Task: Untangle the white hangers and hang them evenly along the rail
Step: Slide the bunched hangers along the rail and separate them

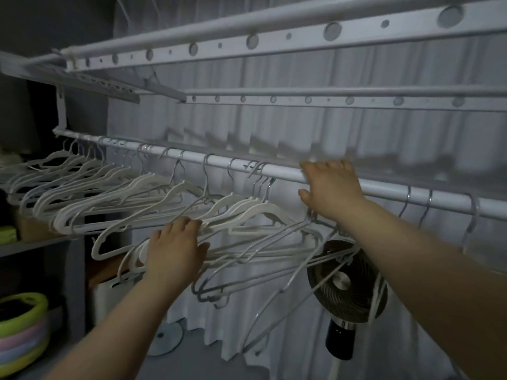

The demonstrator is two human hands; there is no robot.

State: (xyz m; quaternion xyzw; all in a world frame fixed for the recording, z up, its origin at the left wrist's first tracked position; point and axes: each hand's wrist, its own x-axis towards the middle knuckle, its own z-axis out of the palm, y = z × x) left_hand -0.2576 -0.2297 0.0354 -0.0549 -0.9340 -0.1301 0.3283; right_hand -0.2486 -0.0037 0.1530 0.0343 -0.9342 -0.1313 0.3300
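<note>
A white rail runs from the left wall down to the right. Several white hangers hang bunched along its left half, and a tangled cluster of white hangers sags below the middle. My left hand grips the shoulders of the tangled cluster from the front. My right hand is curled over the rail just right of the cluster, with the fingers over the top and the thumb below. Three metal hooks hang on the rail further right, their bodies hidden by my right arm.
Two perforated drying bars cross overhead. A white curtain hangs behind the rail. A black fan stands below my right arm. Shelves and stacked coloured basins sit at the left.
</note>
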